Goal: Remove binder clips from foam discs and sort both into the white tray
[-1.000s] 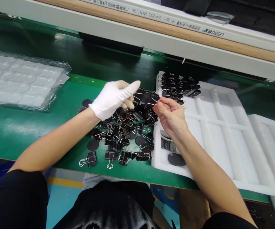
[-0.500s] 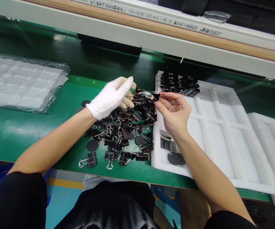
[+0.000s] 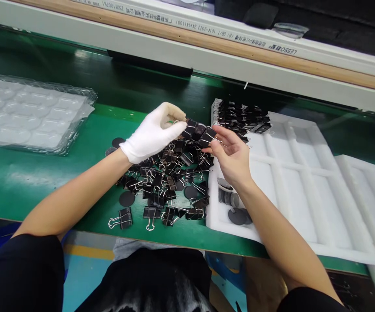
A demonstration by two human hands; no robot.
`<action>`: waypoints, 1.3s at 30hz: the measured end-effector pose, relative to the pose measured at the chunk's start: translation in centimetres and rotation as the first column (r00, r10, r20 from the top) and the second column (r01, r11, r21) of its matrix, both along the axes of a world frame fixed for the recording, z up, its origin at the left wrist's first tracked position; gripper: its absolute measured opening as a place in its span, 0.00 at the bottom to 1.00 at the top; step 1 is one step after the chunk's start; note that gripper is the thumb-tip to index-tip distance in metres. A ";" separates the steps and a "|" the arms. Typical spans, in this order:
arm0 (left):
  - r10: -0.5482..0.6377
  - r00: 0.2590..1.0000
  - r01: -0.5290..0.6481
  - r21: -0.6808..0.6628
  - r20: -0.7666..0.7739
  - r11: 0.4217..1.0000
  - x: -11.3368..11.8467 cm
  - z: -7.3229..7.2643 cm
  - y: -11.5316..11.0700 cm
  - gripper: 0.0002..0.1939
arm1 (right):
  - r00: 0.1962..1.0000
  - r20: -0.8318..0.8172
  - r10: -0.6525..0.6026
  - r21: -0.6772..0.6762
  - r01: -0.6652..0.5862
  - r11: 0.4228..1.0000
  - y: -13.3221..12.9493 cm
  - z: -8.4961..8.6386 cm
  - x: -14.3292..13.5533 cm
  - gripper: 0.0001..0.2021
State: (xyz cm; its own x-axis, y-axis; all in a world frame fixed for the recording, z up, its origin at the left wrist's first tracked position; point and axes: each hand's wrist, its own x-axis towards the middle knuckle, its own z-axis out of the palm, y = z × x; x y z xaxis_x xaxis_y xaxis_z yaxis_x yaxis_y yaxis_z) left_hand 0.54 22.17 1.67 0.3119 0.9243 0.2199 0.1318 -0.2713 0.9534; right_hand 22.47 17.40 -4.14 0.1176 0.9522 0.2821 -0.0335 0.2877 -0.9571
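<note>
Assembly workshop, green workbench (image 3: pixel 44 173), heaped binder clips (image 3: pixel 169 182), compartmented white foam trays (image 3: pixel 306 169)

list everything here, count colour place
table: one, green, throughout
loose clips: many, black, table centre
loose discs: several, dark, table centre
held clips: two, black, above loose clips
held disc: one, dark, between held clips
foam trays: two, white, right
tray clips: many, black, far left compartment
tray discs: several, grey, near left compartment
plastic tray: one visible, clear, left
printed strip: one, white, far side
wooden strip: one, brown, far side
dark object: one, black, top right
left hand: one, white glove, on held clips
right hand: one, bare, on held clips
sleeves: two, black, bottom
</note>
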 end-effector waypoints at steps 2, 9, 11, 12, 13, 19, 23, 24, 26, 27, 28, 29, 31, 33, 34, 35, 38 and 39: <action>-0.026 1.000 0.026 -0.023 -0.017 0.999 0.0 0.0 0.0 0.19 | 0.999 -0.030 -0.011 -0.017 0.010 1.000 0.3 -0.2 0.3 0.21; -0.046 0.993 0.038 -0.067 -0.109 0.997 -0.2 -0.3 0.1 0.19 | 0.996 -0.092 0.003 -0.062 -0.009 0.998 0.6 -0.6 0.7 0.22; -0.016 0.995 0.011 -0.048 -0.098 0.999 -0.1 -0.4 0.1 0.17 | 0.995 -0.100 0.011 -0.064 -0.018 0.998 0.5 -0.7 0.7 0.21; -0.010 0.995 0.006 -0.041 -0.094 0.999 -0.1 -0.5 0.1 0.17 | 0.995 -0.103 0.014 -0.062 -0.021 0.998 0.5 -0.7 0.7 0.21; -0.005 0.996 0.003 -0.032 -0.089 0.999 0.0 -0.5 0.1 0.16 | 0.994 -0.108 0.015 -0.061 -0.022 0.998 0.5 -0.7 0.7 0.21; 0.000 0.995 -0.002 -0.012 -0.102 1.000 -0.1 -0.7 0.1 0.15 | 0.992 -0.129 -0.014 -0.100 0.001 0.995 0.7 -0.7 0.7 0.23; 0.008 0.994 -0.009 -0.012 -0.110 1.000 -0.2 -0.7 0.0 0.15 | 0.988 -0.152 0.006 -0.127 -0.025 0.992 0.6 -0.4 0.6 0.24; 0.008 0.994 -0.010 -0.015 -0.106 1.000 -0.1 -0.7 0.0 0.15 | 0.988 -0.157 0.010 -0.130 -0.031 0.991 0.6 -0.4 0.6 0.24; 0.005 0.995 -0.007 -0.022 -0.096 1.000 -0.1 -0.6 -0.1 0.16 | 0.986 -0.166 0.011 -0.132 -0.033 0.991 0.6 -0.4 0.6 0.24; 0.002 0.996 -0.005 -0.026 -0.093 1.000 -0.1 -0.6 -0.1 0.16 | 0.985 -0.170 0.010 -0.134 -0.033 0.990 0.6 -0.4 0.6 0.23; 0.000 0.996 -0.002 -0.030 -0.092 1.000 -0.1 -0.6 -0.1 0.16 | 0.985 -0.174 0.007 -0.138 -0.032 0.990 0.6 -0.4 0.5 0.23; -0.003 0.996 0.000 -0.035 -0.093 0.999 -0.1 -0.6 -0.1 0.16 | 0.984 -0.178 0.004 -0.143 -0.030 0.989 0.7 -0.4 0.5 0.23; -0.001 0.995 -0.004 -0.048 -0.097 0.999 -0.1 -0.6 0.0 0.16 | 0.982 -0.188 0.001 -0.149 -0.029 0.988 0.7 -0.5 0.5 0.23; 0.001 0.995 -0.007 -0.067 -0.096 0.998 -0.2 -0.6 0.0 0.17 | 0.980 -0.199 0.003 -0.155 -0.035 0.987 0.8 -0.6 0.4 0.23; -0.003 0.995 -0.005 -0.081 -0.097 0.997 -0.2 -0.6 0.1 0.18 | 0.979 -0.205 0.006 -0.157 -0.039 0.987 0.8 -0.6 0.4 0.23; -0.008 0.995 -0.002 -0.096 -0.101 0.995 -0.2 -0.6 0.1 0.19 | 0.977 -0.213 0.009 -0.162 -0.044 0.986 0.8 -0.6 0.4 0.24; -0.024 0.989 0.006 -0.124 -0.143 0.992 -0.3 -0.4 0.1 0.23 | 0.972 -0.234 0.017 -0.181 -0.061 0.982 0.9 -0.7 0.3 0.25; -0.024 0.986 0.004 -0.123 -0.165 0.992 -0.4 -0.4 0.1 0.24 | 0.970 -0.241 0.019 -0.185 -0.065 0.981 1.0 -0.7 0.3 0.25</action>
